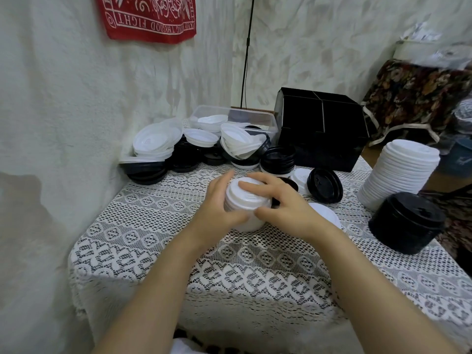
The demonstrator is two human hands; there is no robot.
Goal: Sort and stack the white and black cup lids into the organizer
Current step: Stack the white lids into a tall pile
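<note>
Two bare forearms fill the lower part of the frame, the left forearm at lower left and the right forearm at lower right, both uncovered right to the picture's bottom edge. Each tapers at the wrist into a bare grip with slim fingers: the left grip and the right grip.

White textured walls meet in a corner; a red cloth hangs high, a black cord runs down, floral-draped furniture stands right.
</note>
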